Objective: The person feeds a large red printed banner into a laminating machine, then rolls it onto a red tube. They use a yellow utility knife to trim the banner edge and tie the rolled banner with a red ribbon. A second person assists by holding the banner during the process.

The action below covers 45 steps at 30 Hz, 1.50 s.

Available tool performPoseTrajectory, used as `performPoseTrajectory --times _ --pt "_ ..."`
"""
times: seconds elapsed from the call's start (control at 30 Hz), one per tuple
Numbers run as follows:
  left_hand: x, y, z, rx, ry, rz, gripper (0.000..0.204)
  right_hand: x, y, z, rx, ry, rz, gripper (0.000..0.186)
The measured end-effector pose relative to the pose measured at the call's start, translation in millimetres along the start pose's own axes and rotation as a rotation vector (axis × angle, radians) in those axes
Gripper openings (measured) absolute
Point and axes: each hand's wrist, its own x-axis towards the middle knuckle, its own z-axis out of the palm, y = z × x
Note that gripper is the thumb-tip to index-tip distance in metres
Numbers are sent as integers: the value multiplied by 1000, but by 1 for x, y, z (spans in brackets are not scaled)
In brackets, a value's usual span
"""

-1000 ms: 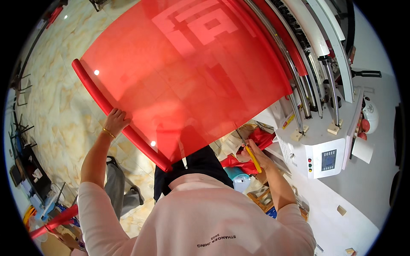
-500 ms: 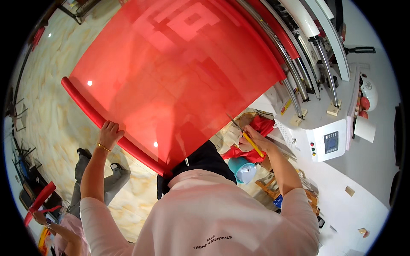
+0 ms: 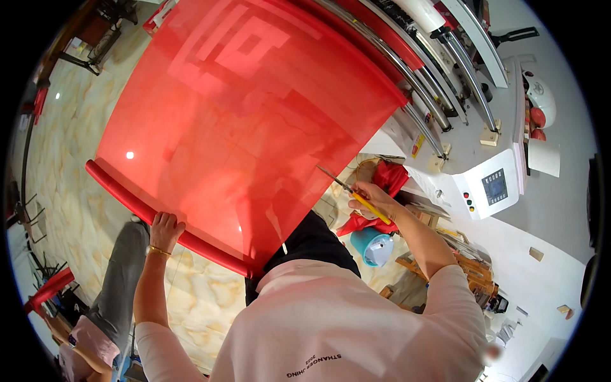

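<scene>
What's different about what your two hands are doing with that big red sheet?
The left hand grips the red roll at the sheet's lower edge, fingers curled over it; the right hand holds a thin yellow-handled tool, its tip at the red sheet's right edge. The left wrist wears a gold bracelet; the right shows none. Both hands are bare and raised.

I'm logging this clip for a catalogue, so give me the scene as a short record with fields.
Setting: workshop, marbled floor
Left hand: grips the red rolled edge of the sheet
Right hand: holds a yellow-handled knife, blade at the sheet's right edge
Sheet: large translucent red film, fed from machine rollers
Nearby: white control panel, teal bucket, second person at lower left
</scene>
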Motion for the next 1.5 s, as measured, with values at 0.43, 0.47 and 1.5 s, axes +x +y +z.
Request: performPoseTrajectory --times 0.43,0.47,1.5 --pt "-10 -9 3 -28 -50 2 9 17 21 1 -126 23 -125 36" --pt "-9 -8 2 -18 -35 6 9 21 18 0 -136 -15 -116 38" --pt "-15 -4 -13 -73 12 12 14 36 -6 13 -149 -58 -168 27"
